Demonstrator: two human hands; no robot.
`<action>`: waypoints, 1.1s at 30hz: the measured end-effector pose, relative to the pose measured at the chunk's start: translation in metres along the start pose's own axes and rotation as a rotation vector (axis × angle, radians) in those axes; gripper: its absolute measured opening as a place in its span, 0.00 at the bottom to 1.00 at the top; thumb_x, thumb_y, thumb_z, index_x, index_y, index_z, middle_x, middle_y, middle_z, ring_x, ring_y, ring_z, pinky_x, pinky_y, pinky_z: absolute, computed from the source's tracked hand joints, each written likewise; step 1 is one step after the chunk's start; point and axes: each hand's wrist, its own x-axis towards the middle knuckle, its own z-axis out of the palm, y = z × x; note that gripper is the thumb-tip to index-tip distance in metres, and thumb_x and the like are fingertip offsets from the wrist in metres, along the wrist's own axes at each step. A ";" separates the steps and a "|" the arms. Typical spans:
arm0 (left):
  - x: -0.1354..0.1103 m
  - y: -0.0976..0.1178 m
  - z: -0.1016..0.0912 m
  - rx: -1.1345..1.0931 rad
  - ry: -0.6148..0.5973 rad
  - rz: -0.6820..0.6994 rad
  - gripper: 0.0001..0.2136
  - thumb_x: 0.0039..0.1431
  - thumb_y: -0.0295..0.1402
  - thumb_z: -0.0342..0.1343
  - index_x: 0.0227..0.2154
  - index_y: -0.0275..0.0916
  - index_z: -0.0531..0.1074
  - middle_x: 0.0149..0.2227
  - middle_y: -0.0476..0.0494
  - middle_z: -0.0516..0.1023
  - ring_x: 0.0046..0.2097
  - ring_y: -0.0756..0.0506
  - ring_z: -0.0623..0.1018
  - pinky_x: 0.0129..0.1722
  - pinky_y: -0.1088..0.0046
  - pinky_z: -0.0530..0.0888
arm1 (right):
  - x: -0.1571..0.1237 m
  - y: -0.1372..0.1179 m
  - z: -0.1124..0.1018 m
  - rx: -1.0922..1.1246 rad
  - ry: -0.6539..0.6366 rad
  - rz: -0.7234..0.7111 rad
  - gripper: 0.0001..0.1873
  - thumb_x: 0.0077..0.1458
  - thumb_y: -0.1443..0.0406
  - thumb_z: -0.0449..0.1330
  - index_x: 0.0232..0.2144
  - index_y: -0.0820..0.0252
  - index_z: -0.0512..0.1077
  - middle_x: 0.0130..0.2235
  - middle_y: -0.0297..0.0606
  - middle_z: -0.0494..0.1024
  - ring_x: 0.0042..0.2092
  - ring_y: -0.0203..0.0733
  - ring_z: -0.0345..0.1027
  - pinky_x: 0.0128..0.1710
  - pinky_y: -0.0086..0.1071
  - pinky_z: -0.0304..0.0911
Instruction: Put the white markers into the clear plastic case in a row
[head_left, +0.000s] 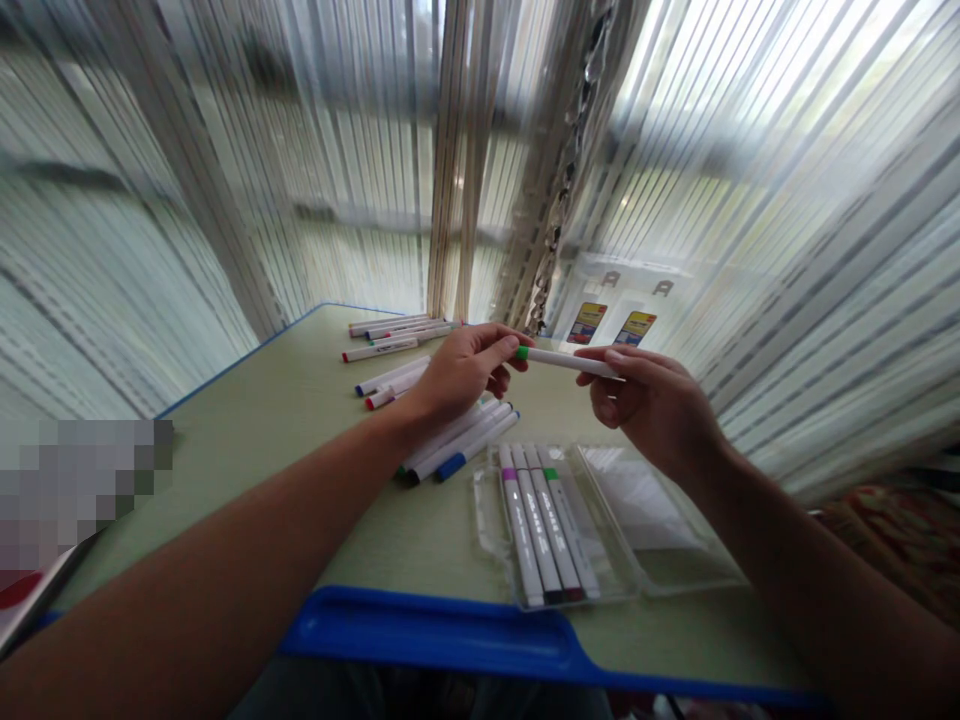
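Observation:
A white marker (553, 357) with a green end is held level above the table, between my two hands. The fingers of my left hand (480, 365) pinch its green end. At the other end, my right hand (649, 395) grips the white barrel between thumb and fingers. Below them lies an open clear plastic case (619, 545), with several white markers (541, 530) side by side in its left part. Loose markers (457, 440) lie under and beside my left hand, partly hidden by it.
More markers (397, 328) lie farther back on the pale green table (270, 400). A clear package with yellow labels (592, 318) stands at the back right, by the pleated curtain (360, 150). A blue tray edge (435, 630) runs along the front.

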 end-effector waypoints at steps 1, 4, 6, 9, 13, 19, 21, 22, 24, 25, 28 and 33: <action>0.000 0.000 0.000 -0.011 0.006 -0.007 0.07 0.65 0.25 0.51 0.34 0.33 0.75 0.29 0.46 0.76 0.22 0.55 0.71 0.22 0.77 0.69 | 0.000 -0.001 0.000 0.010 0.001 0.004 0.09 0.50 0.65 0.62 0.31 0.63 0.82 0.27 0.41 0.79 0.18 0.31 0.60 0.15 0.28 0.51; 0.000 0.000 -0.001 -0.050 0.015 -0.029 0.08 0.65 0.25 0.50 0.35 0.33 0.74 0.29 0.46 0.76 0.23 0.54 0.72 0.22 0.77 0.70 | 0.000 -0.002 0.001 0.020 0.007 0.006 0.10 0.50 0.65 0.62 0.32 0.63 0.82 0.28 0.41 0.79 0.19 0.31 0.60 0.15 0.28 0.51; 0.000 0.000 -0.001 -0.072 0.020 -0.040 0.08 0.65 0.25 0.50 0.36 0.33 0.75 0.29 0.46 0.76 0.23 0.54 0.72 0.23 0.77 0.70 | 0.000 -0.002 0.001 0.017 0.020 -0.001 0.09 0.51 0.65 0.62 0.32 0.63 0.82 0.28 0.41 0.79 0.19 0.30 0.59 0.15 0.27 0.51; 0.000 0.001 -0.002 -0.094 0.025 -0.049 0.08 0.65 0.25 0.50 0.36 0.33 0.75 0.28 0.46 0.76 0.22 0.54 0.72 0.23 0.77 0.69 | 0.001 -0.001 0.001 0.010 0.045 -0.019 0.09 0.53 0.65 0.63 0.33 0.63 0.82 0.29 0.40 0.78 0.19 0.30 0.59 0.15 0.27 0.51; 0.000 0.002 -0.003 -0.117 0.027 -0.032 0.08 0.65 0.27 0.50 0.36 0.33 0.75 0.27 0.47 0.75 0.22 0.54 0.71 0.22 0.77 0.68 | 0.002 0.001 -0.001 0.012 0.089 -0.041 0.08 0.54 0.65 0.63 0.33 0.63 0.81 0.29 0.39 0.78 0.19 0.29 0.58 0.15 0.26 0.50; 0.001 0.001 -0.003 -0.153 0.018 -0.007 0.09 0.65 0.27 0.51 0.37 0.32 0.77 0.28 0.46 0.76 0.21 0.54 0.71 0.22 0.77 0.68 | 0.005 0.002 -0.004 0.013 0.149 -0.034 0.07 0.54 0.65 0.63 0.32 0.62 0.80 0.28 0.38 0.77 0.19 0.28 0.58 0.15 0.26 0.50; 0.001 0.001 -0.003 -0.170 0.002 -0.009 0.09 0.65 0.27 0.51 0.38 0.32 0.77 0.29 0.44 0.78 0.22 0.54 0.71 0.23 0.76 0.69 | 0.006 0.003 -0.005 0.011 0.163 -0.033 0.06 0.54 0.65 0.64 0.32 0.62 0.80 0.28 0.38 0.77 0.19 0.28 0.58 0.15 0.26 0.50; 0.001 0.001 -0.004 -0.178 -0.008 -0.010 0.09 0.65 0.26 0.51 0.39 0.32 0.77 0.30 0.44 0.78 0.22 0.54 0.71 0.24 0.76 0.69 | 0.006 0.003 -0.006 0.010 0.171 -0.032 0.06 0.54 0.65 0.64 0.32 0.62 0.79 0.28 0.38 0.77 0.19 0.28 0.57 0.15 0.26 0.50; 0.000 0.000 -0.004 -0.191 -0.034 -0.013 0.09 0.65 0.26 0.52 0.41 0.32 0.77 0.32 0.43 0.79 0.23 0.54 0.72 0.25 0.76 0.70 | 0.007 0.003 -0.007 0.010 0.183 -0.022 0.06 0.54 0.64 0.64 0.31 0.62 0.79 0.29 0.37 0.76 0.19 0.28 0.57 0.16 0.26 0.49; 0.000 0.000 -0.005 -0.199 -0.050 -0.013 0.10 0.64 0.26 0.52 0.42 0.32 0.77 0.33 0.42 0.80 0.23 0.54 0.72 0.26 0.75 0.71 | 0.007 0.003 -0.008 0.012 0.188 -0.016 0.06 0.54 0.64 0.64 0.31 0.62 0.79 0.29 0.37 0.76 0.19 0.28 0.56 0.16 0.26 0.49; -0.001 0.000 -0.005 -0.216 -0.093 -0.005 0.11 0.64 0.25 0.53 0.45 0.33 0.77 0.37 0.41 0.81 0.25 0.54 0.73 0.27 0.75 0.72 | 0.008 0.003 -0.009 0.013 0.193 -0.002 0.06 0.53 0.63 0.64 0.31 0.61 0.79 0.29 0.36 0.75 0.19 0.28 0.55 0.16 0.27 0.48; -0.002 -0.002 -0.006 -0.189 -0.134 0.046 0.12 0.62 0.28 0.58 0.48 0.35 0.77 0.38 0.41 0.81 0.25 0.55 0.73 0.27 0.75 0.71 | 0.009 0.002 -0.009 0.013 0.223 0.006 0.05 0.52 0.63 0.65 0.30 0.60 0.77 0.28 0.35 0.74 0.19 0.29 0.54 0.15 0.28 0.47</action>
